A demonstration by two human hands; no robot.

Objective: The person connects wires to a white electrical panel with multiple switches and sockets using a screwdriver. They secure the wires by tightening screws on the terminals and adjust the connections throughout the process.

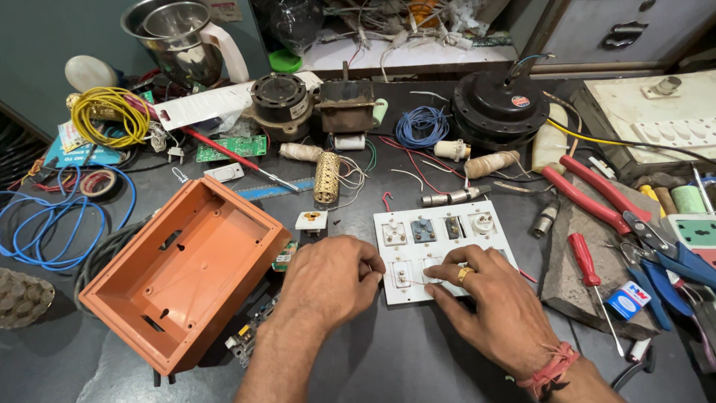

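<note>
A white switch plate (440, 233) with several switches and sockets mounted in it lies face down on the dark workbench. My left hand (328, 280) rests at its lower left edge, fingers curled around a switch or thin wire there. My right hand (488, 295), with a gold ring and a red thread at the wrist, presses its fingers on the plate's lower middle. A thin wire runs between both hands. An empty orange plastic box (186, 269) stands tilted just left of my left hand.
A red-handled screwdriver (589, 272), red pliers (597, 195) and blue cutters (671, 265) lie to the right. Behind the plate are motors (492, 104), wire coils (421, 125), a green circuit board (231, 147) and a steel mixer jar (179, 37). Blue cable (52, 224) loops at far left.
</note>
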